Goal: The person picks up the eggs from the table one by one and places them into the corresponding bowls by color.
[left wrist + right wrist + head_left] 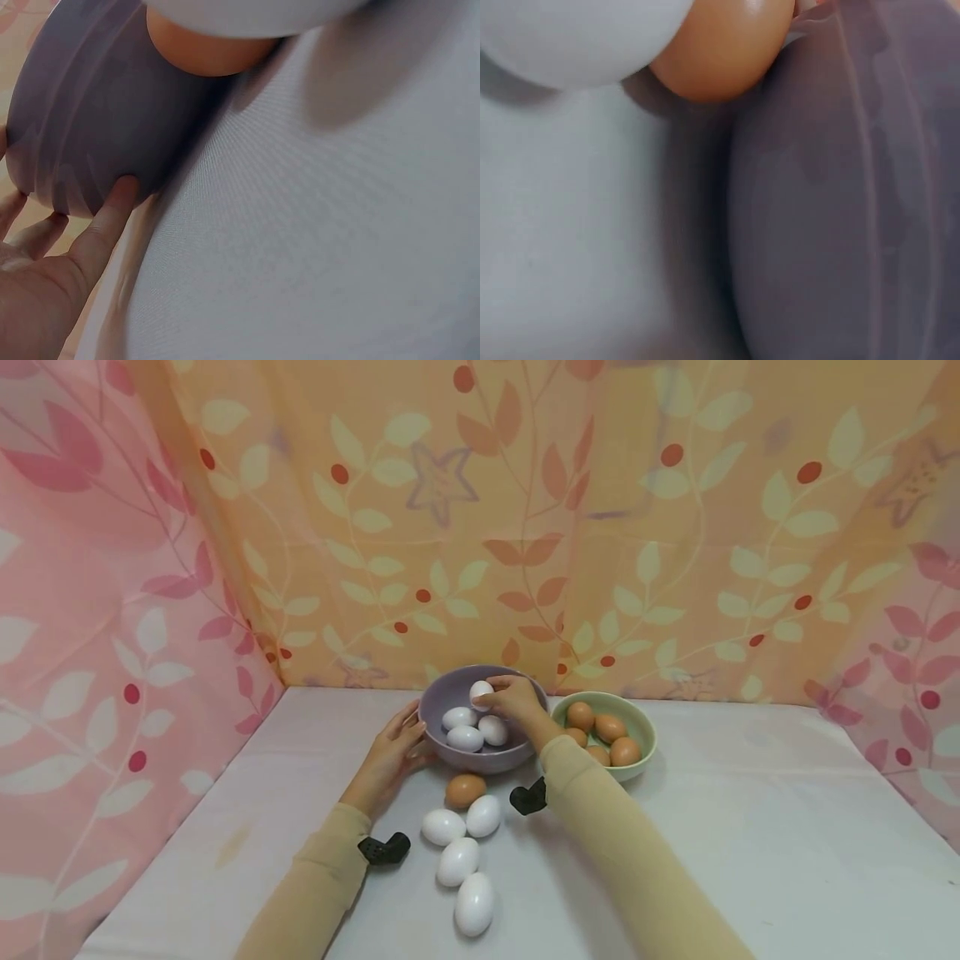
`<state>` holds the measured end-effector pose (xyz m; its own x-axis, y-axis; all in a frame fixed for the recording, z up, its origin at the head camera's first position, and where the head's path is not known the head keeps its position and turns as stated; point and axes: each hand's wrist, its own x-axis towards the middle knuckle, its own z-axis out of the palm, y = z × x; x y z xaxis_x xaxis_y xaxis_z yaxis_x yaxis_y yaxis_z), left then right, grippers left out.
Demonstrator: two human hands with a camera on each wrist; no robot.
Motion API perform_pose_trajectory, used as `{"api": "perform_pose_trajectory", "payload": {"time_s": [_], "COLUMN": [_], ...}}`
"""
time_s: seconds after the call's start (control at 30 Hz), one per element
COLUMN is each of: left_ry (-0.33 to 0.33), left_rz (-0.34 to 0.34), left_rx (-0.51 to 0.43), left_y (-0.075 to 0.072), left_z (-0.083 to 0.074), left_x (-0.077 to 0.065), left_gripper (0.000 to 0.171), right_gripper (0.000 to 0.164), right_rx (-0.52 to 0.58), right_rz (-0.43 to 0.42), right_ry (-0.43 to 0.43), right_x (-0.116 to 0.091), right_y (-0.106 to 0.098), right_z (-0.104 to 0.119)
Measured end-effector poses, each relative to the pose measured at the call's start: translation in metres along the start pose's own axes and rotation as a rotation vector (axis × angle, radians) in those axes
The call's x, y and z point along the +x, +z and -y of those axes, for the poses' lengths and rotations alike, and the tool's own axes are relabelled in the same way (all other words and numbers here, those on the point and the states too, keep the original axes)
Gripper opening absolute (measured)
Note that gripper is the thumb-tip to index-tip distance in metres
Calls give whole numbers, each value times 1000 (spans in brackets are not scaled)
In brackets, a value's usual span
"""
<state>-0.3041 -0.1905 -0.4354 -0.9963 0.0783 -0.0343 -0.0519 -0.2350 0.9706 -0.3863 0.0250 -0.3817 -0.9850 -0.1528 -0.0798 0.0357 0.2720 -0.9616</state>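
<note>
In the head view, my right hand (517, 700) pinches a white egg (481, 694) over the inside of a purple bowl (483, 763). Three white eggs (465, 739) lie in that bowl. My left hand (390, 750) touches the bowl's left side. Its fingertips press on the outer wall of the purple bowl (97, 112) in the left wrist view, thumb and fingers spread. Just in front of the bowl sits a brown egg (466, 791). The right wrist view shows the bowl's wall (810, 202) and a brown egg (718, 52); the right hand's hold is out of sight there.
Right of the purple bowl, a green bowl (647, 752) holds several brown eggs (610, 727), partly behind the right forearm. Several white eggs (458, 862) trail toward the front on the white tablecloth (750, 827). A patterned curtain (600, 527) hangs close behind both bowls.
</note>
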Motion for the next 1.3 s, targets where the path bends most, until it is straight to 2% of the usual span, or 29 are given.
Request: {"api": "perform_pose_trajectory", "payload": {"time_s": [0.27,0.53,0.77,1.03,1.3], "left_ry": [-4,-3,8,10,3], "left_rz": [11,4,29,21,10], "left_rx": [-1,0,4,6,6], "left_y": [-2,-2,-2,-2,-1], "left_z": [2,1,1,2,1], "left_x": [2,2,1,1,0], "left_gripper": [58,58,60,60,59], "right_gripper": [56,56,54,48,45], "right_rx": [-33,-18,-99,-242,-273], "right_rz": [7,22,60,70,71], "right_ry": [-2,47,75,37,33], "right_x": [5,5,4,4,6], "right_y": [2,2,3,3,4], "right_z": [-5,-3,-4,-7,-8]}}
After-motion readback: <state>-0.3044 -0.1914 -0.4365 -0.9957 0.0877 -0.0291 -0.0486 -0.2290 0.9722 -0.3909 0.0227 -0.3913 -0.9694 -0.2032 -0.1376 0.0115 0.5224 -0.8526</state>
